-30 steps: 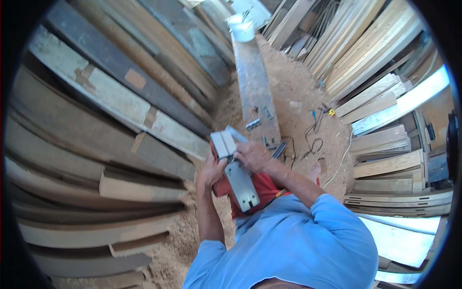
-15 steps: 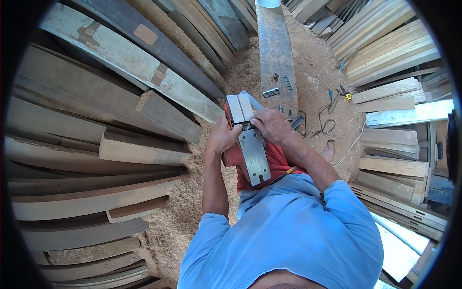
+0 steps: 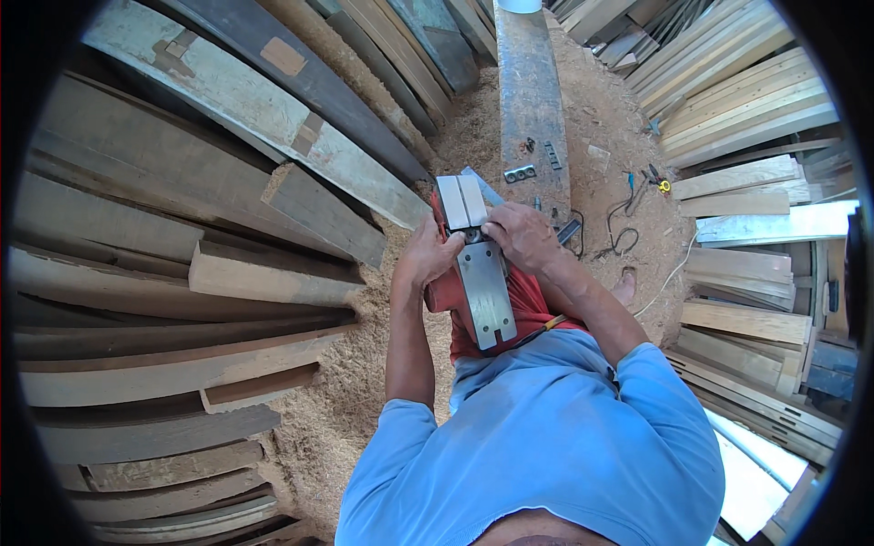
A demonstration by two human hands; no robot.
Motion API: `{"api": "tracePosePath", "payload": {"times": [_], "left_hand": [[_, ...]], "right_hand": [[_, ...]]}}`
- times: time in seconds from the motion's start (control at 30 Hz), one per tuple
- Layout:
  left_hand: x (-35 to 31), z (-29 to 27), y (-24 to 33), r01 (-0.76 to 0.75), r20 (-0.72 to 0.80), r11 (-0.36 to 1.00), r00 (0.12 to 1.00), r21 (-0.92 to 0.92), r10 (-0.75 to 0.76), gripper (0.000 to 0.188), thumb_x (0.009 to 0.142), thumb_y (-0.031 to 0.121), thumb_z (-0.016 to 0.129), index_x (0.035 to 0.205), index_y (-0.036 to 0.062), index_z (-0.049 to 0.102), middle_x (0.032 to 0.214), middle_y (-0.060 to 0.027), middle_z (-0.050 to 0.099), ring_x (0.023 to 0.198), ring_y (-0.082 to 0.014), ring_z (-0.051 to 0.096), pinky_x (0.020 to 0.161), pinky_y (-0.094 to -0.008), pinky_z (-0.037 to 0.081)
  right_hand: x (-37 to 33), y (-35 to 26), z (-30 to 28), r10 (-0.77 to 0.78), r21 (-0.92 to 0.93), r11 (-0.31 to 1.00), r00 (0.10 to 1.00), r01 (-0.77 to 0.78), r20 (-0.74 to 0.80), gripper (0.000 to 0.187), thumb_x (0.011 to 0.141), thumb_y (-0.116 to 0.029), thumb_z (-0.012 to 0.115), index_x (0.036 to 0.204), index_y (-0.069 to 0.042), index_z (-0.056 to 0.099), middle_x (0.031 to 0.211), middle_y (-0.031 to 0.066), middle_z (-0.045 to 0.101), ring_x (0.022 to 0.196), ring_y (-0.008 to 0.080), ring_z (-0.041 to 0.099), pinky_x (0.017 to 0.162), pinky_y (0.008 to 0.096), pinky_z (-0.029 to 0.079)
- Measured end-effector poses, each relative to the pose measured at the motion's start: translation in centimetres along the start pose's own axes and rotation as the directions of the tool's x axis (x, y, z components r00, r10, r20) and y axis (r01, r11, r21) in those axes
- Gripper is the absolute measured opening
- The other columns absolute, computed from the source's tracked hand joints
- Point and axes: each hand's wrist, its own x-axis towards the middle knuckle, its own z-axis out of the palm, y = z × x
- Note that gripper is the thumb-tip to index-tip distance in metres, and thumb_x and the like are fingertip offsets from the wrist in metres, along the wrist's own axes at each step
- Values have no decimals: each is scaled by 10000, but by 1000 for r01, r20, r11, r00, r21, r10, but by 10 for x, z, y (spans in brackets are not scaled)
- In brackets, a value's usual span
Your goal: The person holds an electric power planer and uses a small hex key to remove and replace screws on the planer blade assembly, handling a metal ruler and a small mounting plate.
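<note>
An electric hand planer with a red body lies upside down on my lap, its metal sole facing up. The front part of the sole looks pale, and a dark cutter slot crosses between the two plates. My left hand is wrapped round the planer's left side, thumb beside the slot. From the right, my right hand has its fingers bent and pressed together at the slot's right end. Whatever small part they pinch is hidden. A yellow-handled tool rests on my red shorts, close to the planer.
Ahead, a long board carries small metal parts and a white container. Right of it, a dark cord and yellow-handled pliers or scissors lie on sawdust. Stacked timber lines the left, and planks the right.
The view has shifted slightly. Both hands stay at the cutter slot, and the planer keeps its place on my lap.
</note>
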Motion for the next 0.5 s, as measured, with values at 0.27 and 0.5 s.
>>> {"api": "tracePosePath", "payload": {"times": [0.27, 0.5], "left_hand": [[4, 1, -5, -13, 5, 999, 1000, -47, 13, 537, 924, 299, 716, 1277, -46, 503, 1158, -251, 681, 1070, -286, 656, 974, -404, 504], [2, -2, -1, 36, 44, 998, 998, -60, -34, 660, 882, 356, 703, 1342, -74, 505, 1290, -305, 628, 1253, -398, 597, 1083, -431, 451]], "right_hand": [[0, -1, -2, -22, -1, 1000, 999, 22, 27, 200, 1012, -249, 595, 1020, -54, 642, 934, 164, 680, 960, 377, 678, 855, 490, 527], [0, -3, -2, 36, 6, 999, 998, -37, 56, 130, 966, -168, 633, 1026, -53, 622, 977, 169, 679, 989, 387, 668, 865, 488, 522]]}}
